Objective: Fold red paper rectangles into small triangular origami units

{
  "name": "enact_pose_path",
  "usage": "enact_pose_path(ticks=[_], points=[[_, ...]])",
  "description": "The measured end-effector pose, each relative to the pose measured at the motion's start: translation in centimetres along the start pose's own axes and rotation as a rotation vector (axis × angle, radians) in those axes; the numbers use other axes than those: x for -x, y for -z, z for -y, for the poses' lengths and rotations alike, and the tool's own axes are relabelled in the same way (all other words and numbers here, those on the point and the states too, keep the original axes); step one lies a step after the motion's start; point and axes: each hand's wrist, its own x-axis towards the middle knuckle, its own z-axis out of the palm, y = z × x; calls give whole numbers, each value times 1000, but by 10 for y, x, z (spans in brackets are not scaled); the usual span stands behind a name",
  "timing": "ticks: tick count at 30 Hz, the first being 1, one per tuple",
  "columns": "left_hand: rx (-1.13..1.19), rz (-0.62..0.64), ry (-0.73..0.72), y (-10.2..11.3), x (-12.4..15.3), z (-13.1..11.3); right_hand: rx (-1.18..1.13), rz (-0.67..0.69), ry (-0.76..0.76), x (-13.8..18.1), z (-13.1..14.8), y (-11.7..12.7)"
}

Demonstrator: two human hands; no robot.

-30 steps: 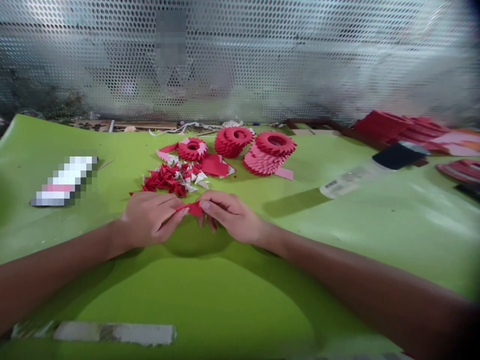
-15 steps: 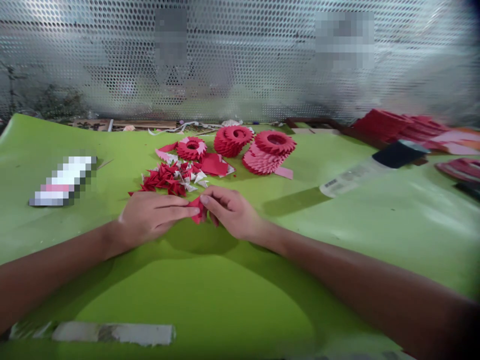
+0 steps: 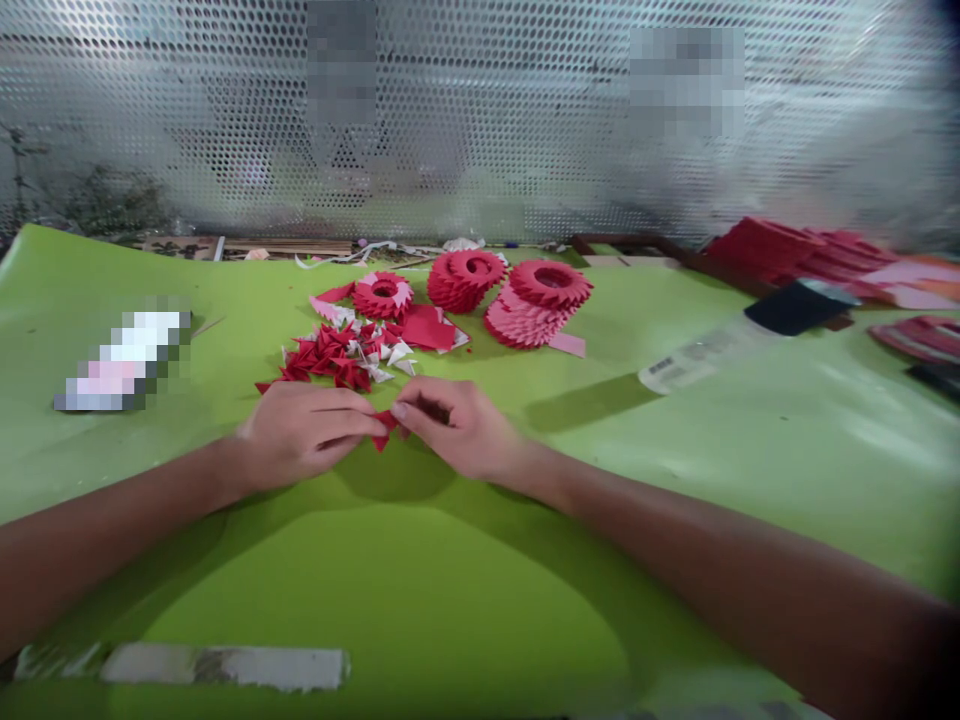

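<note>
Between both hands is a small piece of red folded paper [image 3: 383,440], with a pointed corner hanging down. My left hand [image 3: 304,428] pinches it from the left, fingers stretched together. From the right, my right hand [image 3: 461,425] grips its other side between thumb and fingers. Just beyond the hands lies a heap of folded red and white paper triangles [image 3: 334,355]. Beside the heap is a stack of red paper squares [image 3: 429,328]. Behind these stand a small red and pink paper ring [image 3: 382,294], a red folded-paper cylinder [image 3: 465,280] and a pink cylinder with a red top [image 3: 536,305].
A bottle with a black cap [image 3: 720,335] lies at the right. Red folded-paper pieces [image 3: 802,258] are piled at the far right. A blurred-out slab [image 3: 124,362] lies at the left. Tape [image 3: 232,665] is stuck on the green table [image 3: 390,620] near the front; a perforated silver sheet [image 3: 480,130] rises behind.
The red paper between my hands now looks smaller and more folded, with its point downward. My right thumb and fingers have shifted slightly left and down on it.
</note>
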Motion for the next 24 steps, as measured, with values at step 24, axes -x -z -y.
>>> enact_pose_path(ticks=[24], points=[[416, 352, 566, -2, -10, -2, -52, 117, -94, -1, 4, -1]])
